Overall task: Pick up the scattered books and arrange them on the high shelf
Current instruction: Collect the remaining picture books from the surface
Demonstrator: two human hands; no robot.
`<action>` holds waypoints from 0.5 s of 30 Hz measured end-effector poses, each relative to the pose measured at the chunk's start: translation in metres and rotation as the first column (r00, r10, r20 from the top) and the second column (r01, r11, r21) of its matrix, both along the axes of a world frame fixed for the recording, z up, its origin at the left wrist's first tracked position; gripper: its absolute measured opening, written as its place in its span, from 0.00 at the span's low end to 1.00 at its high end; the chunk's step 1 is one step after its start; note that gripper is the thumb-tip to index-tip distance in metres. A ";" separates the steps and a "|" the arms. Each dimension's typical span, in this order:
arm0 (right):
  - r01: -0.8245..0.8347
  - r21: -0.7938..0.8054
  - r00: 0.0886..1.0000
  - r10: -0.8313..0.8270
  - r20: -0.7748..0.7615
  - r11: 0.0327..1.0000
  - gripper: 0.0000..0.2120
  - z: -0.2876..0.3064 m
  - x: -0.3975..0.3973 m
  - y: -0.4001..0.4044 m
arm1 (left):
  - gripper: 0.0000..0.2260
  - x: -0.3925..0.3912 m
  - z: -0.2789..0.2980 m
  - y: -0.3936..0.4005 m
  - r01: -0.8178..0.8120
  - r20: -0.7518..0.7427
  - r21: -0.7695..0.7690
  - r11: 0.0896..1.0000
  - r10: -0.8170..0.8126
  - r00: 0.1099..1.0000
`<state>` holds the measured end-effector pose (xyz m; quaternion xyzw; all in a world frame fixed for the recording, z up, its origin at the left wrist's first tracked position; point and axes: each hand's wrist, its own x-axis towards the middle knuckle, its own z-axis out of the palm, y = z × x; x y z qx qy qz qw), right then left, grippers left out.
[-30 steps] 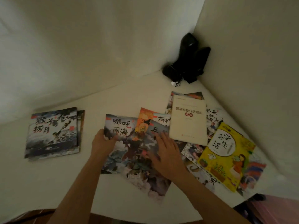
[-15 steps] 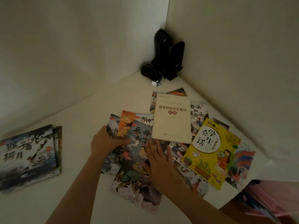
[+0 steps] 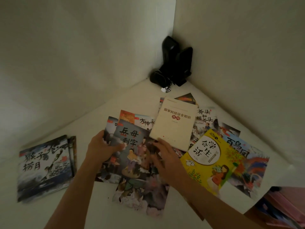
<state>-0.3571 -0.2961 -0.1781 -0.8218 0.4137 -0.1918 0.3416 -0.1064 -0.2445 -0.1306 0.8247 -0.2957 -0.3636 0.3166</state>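
Left hand (image 3: 102, 150) has slid in under the left edge of the overlapping picture books and now pinches it, thumb lying across the grey-blue cover (image 3: 132, 156) of the top one, fingers hidden beneath. A second ago that same cover sat further right and lower in the pile; it has been drawn left over its neighbour, so the book that showed its full title then is now mostly covered. Right hand (image 3: 163, 156) lies flat and spread on the right side of that top cover, fingertips just reaching the near edge of the cream paperback (image 3: 175, 124), gripping nothing that I can see. Looks like a gathering move: two thin books being squared into one stack before a lift.

And the rest? Cream paperback lies on the fan of books beyond the hands, the yellow book (image 3: 209, 161) lies to the right of it over a colourful one (image 3: 247, 162), and a separate small stack (image 3: 44, 167) waits well apart at the left of the white surface (image 3: 82, 204). Dark objects (image 3: 173, 63) sit in the far corner, out of the way. No high shelf in view, so I judge the task early, with most books still to collect.
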 end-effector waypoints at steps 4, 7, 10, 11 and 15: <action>0.155 0.278 0.963 -0.208 0.170 0.948 0.24 0.020 0.019 -0.008 | 0.17 0.024 0.041 0.022 -0.100 -0.077 -0.196 0.976 0.086 0.993; 0.091 0.552 0.960 -0.221 0.174 0.829 0.49 0.031 0.049 -0.019 | 0.17 0.038 0.063 0.034 -0.123 -0.125 -0.297 0.947 0.090 0.988; 0.047 0.599 0.951 -0.220 0.219 0.799 0.48 0.043 0.074 -0.031 | 0.19 0.049 0.067 0.040 -0.159 -0.145 -0.305 0.939 0.119 0.982; 0.005 0.572 0.962 -0.160 0.221 0.820 0.40 0.048 0.080 -0.032 | 0.18 0.053 0.063 0.042 -0.163 -0.133 -0.297 0.941 0.128 0.983; -0.201 0.388 0.971 0.129 0.202 0.900 0.21 0.043 0.095 -0.010 | 0.15 0.068 0.047 0.062 -0.251 -0.100 -0.280 0.927 0.232 0.968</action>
